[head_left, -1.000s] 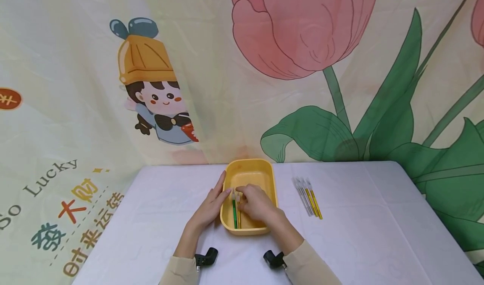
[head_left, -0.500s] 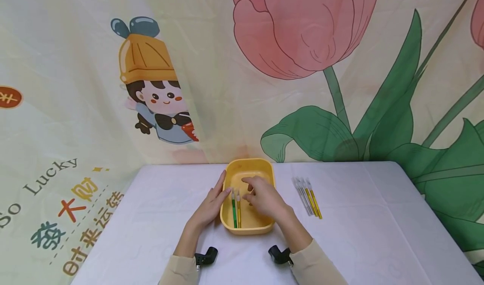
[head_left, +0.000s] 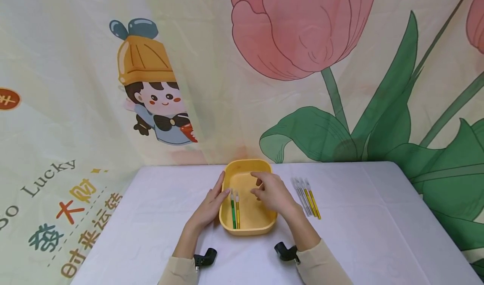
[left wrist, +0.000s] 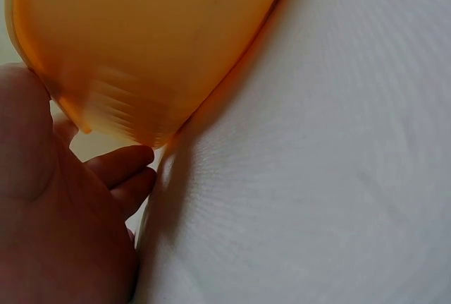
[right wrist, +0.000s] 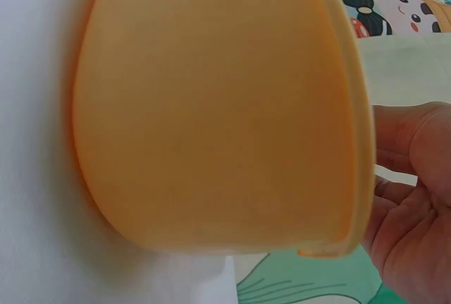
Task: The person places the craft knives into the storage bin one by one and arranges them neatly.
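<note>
Pens (head_left: 310, 202) on tabletop (head_left: 363, 234) R of tray (head_left: 253, 213); grn pen (head_left: 233, 211), ylw pen (head_left: 238, 211) inside. R hand (head_left: 274, 192) hides part of R rim, fingers bent, prob. empty; L hand (head_left: 207, 205) straight-fingered vs. tray.

"My right wrist feed loses the fingertips of the right hand (right wrist: 423, 212) behind the yellow tray (right wrist: 211, 120)."

"I lose part of the left hand (left wrist: 70, 219) at the left edge of its own wrist feed, and the tray runs out the top of both."

"And the inside?"

"Its wall hides that from me on both wrists. From the head camera, I can't tell whether the left hand's thumb touches the green pen (head_left: 233, 213)."

"The bunch of pens (head_left: 309, 200)?"

"Pale ends blur together, too small for me to count."

"I've got the sleeves (head_left: 323, 264) cut off at the bottom, the tulip (head_left: 302, 29) at the top."
</note>
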`<state>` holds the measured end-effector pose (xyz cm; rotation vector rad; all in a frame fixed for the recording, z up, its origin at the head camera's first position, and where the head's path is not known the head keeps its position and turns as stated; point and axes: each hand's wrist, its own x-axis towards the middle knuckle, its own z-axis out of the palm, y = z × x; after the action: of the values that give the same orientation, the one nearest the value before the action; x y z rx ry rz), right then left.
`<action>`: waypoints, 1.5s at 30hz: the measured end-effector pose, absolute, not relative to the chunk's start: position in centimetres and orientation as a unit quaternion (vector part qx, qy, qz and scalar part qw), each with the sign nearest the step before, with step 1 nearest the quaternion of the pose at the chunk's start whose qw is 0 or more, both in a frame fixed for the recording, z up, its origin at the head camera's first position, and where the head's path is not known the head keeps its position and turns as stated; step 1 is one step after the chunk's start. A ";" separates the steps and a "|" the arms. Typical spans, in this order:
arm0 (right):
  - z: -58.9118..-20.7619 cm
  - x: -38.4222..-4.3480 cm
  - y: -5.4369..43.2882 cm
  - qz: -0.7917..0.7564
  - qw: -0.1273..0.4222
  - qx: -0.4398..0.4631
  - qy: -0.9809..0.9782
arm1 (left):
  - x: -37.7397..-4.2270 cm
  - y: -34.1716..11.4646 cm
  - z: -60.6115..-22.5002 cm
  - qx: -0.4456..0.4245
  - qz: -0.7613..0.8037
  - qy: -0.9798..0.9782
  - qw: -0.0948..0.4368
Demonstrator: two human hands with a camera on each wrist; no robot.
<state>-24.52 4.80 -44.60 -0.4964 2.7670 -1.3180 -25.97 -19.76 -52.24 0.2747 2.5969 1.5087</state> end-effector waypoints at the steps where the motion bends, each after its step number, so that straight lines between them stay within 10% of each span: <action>1: -44.6 -24.5 4.9 -0.426 0.017 -0.157 0.891 | -26.0 -19.8 -52.3 0.091 0.499 0.859 0.063; 45: -44.6 -26.2 10.2 -0.431 -0.009 -0.089 0.898 | -25.8 -19.8 -52.1 0.079 0.501 0.859 0.068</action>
<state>-26.21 10.24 -44.56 -0.2813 2.8378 -1.3606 -25.75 -19.81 -52.08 0.2381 2.5888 1.5079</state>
